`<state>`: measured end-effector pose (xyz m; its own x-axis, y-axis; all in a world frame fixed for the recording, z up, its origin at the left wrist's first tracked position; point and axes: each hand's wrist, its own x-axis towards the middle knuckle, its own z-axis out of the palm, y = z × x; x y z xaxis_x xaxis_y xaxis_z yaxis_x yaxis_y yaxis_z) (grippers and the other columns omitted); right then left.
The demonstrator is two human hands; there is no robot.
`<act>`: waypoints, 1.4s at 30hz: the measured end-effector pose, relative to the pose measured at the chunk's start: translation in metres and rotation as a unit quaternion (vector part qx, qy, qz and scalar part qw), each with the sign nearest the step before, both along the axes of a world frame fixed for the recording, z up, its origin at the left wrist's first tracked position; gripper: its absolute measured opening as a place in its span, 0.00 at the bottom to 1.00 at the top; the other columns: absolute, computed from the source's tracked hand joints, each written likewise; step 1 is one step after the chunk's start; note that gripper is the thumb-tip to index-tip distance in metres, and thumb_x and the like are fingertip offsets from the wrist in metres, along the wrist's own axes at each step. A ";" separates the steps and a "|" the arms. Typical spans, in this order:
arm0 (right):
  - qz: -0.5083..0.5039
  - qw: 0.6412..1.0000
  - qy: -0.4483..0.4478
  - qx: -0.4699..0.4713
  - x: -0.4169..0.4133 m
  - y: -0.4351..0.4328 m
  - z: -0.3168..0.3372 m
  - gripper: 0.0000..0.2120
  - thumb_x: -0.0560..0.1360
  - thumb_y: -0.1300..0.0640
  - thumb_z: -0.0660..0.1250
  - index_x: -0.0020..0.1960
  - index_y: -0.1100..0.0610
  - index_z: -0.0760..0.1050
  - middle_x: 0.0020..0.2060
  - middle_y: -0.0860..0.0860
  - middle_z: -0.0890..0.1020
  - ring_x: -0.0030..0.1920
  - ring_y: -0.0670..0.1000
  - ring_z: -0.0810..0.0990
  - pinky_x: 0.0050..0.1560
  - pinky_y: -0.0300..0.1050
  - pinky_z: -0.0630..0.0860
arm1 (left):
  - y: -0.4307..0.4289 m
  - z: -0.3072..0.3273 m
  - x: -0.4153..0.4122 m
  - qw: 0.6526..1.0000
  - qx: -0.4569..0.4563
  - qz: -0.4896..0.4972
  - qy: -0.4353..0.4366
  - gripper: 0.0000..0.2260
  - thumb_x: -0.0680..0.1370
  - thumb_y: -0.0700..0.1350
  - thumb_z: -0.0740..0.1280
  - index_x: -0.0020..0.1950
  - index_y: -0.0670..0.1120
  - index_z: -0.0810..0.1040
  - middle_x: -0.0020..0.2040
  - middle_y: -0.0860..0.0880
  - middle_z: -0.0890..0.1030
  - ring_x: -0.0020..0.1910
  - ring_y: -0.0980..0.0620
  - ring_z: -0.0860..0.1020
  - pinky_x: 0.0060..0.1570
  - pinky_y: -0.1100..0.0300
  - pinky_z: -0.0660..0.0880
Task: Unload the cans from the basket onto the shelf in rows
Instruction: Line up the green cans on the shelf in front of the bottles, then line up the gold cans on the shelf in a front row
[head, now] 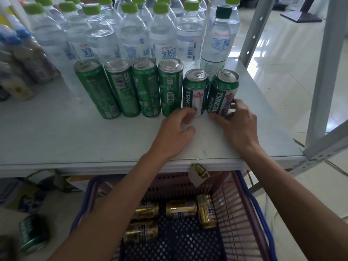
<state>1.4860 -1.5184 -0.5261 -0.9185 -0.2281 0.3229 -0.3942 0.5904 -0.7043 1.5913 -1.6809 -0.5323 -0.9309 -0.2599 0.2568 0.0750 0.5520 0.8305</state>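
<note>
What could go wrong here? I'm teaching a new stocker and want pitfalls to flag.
1. The rightmost Tsingtao can stands close to the shelf's right edge; a nudge from the right hand gripping it could tip it off.
2. The left hand hovers at the neighbouring Tsingtao can; a bump could knock it into the tall green cans.
3. The gold cans lie loose in the basket and may roll when grabbed.

Six green cans [170, 87] on shelf [75, 140]; four gold cans [180, 209] in basket [243, 204].
</note>
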 end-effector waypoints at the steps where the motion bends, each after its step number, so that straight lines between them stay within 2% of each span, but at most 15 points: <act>1: -0.003 1.000 0.001 0.000 0.000 0.000 -0.001 0.29 0.74 0.49 0.77 0.70 0.61 0.74 0.58 0.57 0.82 0.45 0.51 0.82 0.43 0.35 0.75 | 0.000 0.000 0.000 1.000 -0.004 -0.002 -0.006 0.21 0.74 0.33 0.65 0.66 0.46 0.77 0.57 0.50 0.79 0.54 0.61 0.75 0.56 0.80 0.66; 4: -0.020 1.000 0.000 0.003 -0.003 0.000 -0.004 0.28 0.73 0.51 0.79 0.66 0.62 0.74 0.57 0.57 0.81 0.43 0.49 0.81 0.37 0.27 0.71 | 0.000 0.001 0.000 1.000 -0.016 -0.008 -0.021 0.22 0.75 0.34 0.65 0.68 0.46 0.77 0.59 0.50 0.79 0.57 0.58 0.75 0.57 0.80 0.65; 8: -0.025 1.000 -0.003 0.009 0.001 0.000 -0.003 0.28 0.73 0.51 0.78 0.67 0.63 0.73 0.55 0.57 0.81 0.44 0.50 0.82 0.41 0.32 0.76 | -0.002 0.008 0.008 1.000 -0.004 -0.003 -0.028 0.20 0.75 0.33 0.65 0.66 0.44 0.78 0.58 0.50 0.81 0.57 0.55 0.78 0.56 0.77 0.68; 11: -0.034 0.999 -0.012 0.019 0.011 0.007 -0.001 0.24 0.75 0.53 0.76 0.64 0.62 0.73 0.48 0.53 0.82 0.40 0.46 0.80 0.35 0.24 0.68 | -0.001 0.019 0.030 0.999 0.040 0.022 0.004 0.12 0.74 0.30 0.64 0.52 0.43 0.82 0.44 0.50 0.83 0.44 0.56 0.81 0.45 0.69 0.74; 14: -0.026 0.998 -0.021 0.045 0.031 0.016 0.004 0.10 0.75 0.55 0.74 0.53 0.56 0.76 0.38 0.46 0.81 0.35 0.43 0.80 0.33 0.23 0.66 | 0.007 0.020 0.075 1.000 0.008 -0.023 0.014 0.12 0.71 0.29 0.61 0.40 0.45 0.78 0.32 0.51 0.79 0.30 0.56 0.75 0.31 0.66 0.71; 16: 0.027 0.997 -0.050 0.048 0.048 0.022 0.004 0.05 0.75 0.55 0.73 0.44 0.55 0.78 0.33 0.46 0.84 0.29 0.41 0.82 0.29 0.24 0.70 | 0.007 0.014 0.110 0.995 -0.016 -0.090 -0.028 0.13 0.70 0.30 0.61 0.37 0.48 0.78 0.31 0.55 0.78 0.27 0.56 0.74 0.28 0.68 0.68; 18: 0.090 0.992 -0.076 0.044 0.068 0.026 0.006 0.07 0.75 0.55 0.74 0.39 0.52 0.78 0.27 0.45 0.84 0.23 0.41 0.81 0.26 0.27 0.72 | -0.001 0.005 0.134 0.984 -0.051 -0.131 -0.108 0.14 0.71 0.32 0.62 0.36 0.51 0.78 0.32 0.60 0.79 0.28 0.59 0.76 0.29 0.69 0.68; 21: 0.176 0.979 -0.076 0.065 0.100 0.026 0.012 0.10 0.74 0.52 0.73 0.35 0.48 0.78 0.26 0.36 0.82 0.22 0.38 0.80 0.25 0.24 0.71 | -0.010 -0.014 0.149 0.962 -0.118 -0.143 -0.200 0.15 0.73 0.33 0.66 0.39 0.55 0.79 0.35 0.58 0.82 0.32 0.58 0.79 0.32 0.58 0.76; 23: 0.247 0.961 -0.092 0.085 0.119 0.024 0.010 0.10 0.74 0.51 0.72 0.34 0.47 0.78 0.25 0.35 0.81 0.22 0.34 0.78 0.26 0.22 0.69 | -0.012 -0.028 0.156 0.953 -0.134 -0.140 -0.231 0.13 0.74 0.35 0.67 0.40 0.55 0.80 0.38 0.55 0.83 0.35 0.57 0.80 0.34 0.57 0.77; 27: 0.357 0.900 -0.127 0.216 0.144 0.021 -0.008 0.11 0.77 0.49 0.69 0.36 0.48 0.81 0.26 0.39 0.83 0.28 0.33 0.82 0.35 0.23 0.75 | -0.011 -0.048 0.165 0.946 -0.134 -0.143 -0.257 0.08 0.75 0.38 0.69 0.44 0.51 0.82 0.38 0.56 0.81 0.37 0.66 0.77 0.33 0.74 0.71; 32: 0.380 0.843 -0.161 0.346 0.161 0.012 -0.041 0.07 0.76 0.55 0.70 0.41 0.54 0.83 0.30 0.45 0.84 0.33 0.41 0.85 0.39 0.38 0.82 | -0.009 -0.066 0.172 0.929 -0.140 -0.155 -0.306 0.05 0.76 0.40 0.67 0.45 0.50 0.80 0.40 0.51 0.83 0.38 0.56 0.80 0.39 0.59 0.78; 37: 0.406 0.784 -0.186 0.431 0.166 -0.004 -0.086 0.07 0.74 0.56 0.69 0.40 0.58 0.82 0.31 0.48 0.82 0.31 0.47 0.83 0.35 0.46 0.84 | -0.005 -0.101 0.170 0.889 -0.160 -0.179 -0.391 0.04 0.74 0.42 0.65 0.45 0.46 0.79 0.40 0.49 0.81 0.40 0.50 0.80 0.39 0.58 0.77; 40: 0.415 0.746 -0.186 0.486 0.170 -0.017 -0.131 0.06 0.76 0.58 0.69 0.41 0.58 0.78 0.39 0.53 0.82 0.36 0.50 0.79 0.31 0.41 0.75 | -0.006 -0.137 0.169 0.842 -0.207 -0.190 -0.460 0.06 0.77 0.45 0.66 0.45 0.43 0.76 0.44 0.46 0.79 0.42 0.48 0.77 0.34 0.61 0.73; 41: 0.405 0.742 -0.184 0.501 0.171 -0.019 -0.148 0.04 0.77 0.58 0.69 0.46 0.58 0.79 0.45 0.56 0.82 0.39 0.51 0.78 0.33 0.39 0.73 | -0.008 -0.150 0.171 0.830 -0.236 -0.192 -0.469 0.07 0.78 0.46 0.66 0.46 0.43 0.75 0.48 0.44 0.79 0.44 0.48 0.76 0.36 0.59 0.73; 42: 0.387 0.749 -0.169 0.510 0.171 -0.020 -0.167 0.09 0.76 0.58 0.70 0.55 0.59 0.78 0.53 0.58 0.81 0.45 0.54 0.79 0.39 0.40 0.74 | -0.012 -0.164 0.174 0.818 -0.261 -0.191 -0.475 0.08 0.80 0.47 0.65 0.50 0.42 0.76 0.53 0.42 0.79 0.47 0.46 0.77 0.41 0.57 0.76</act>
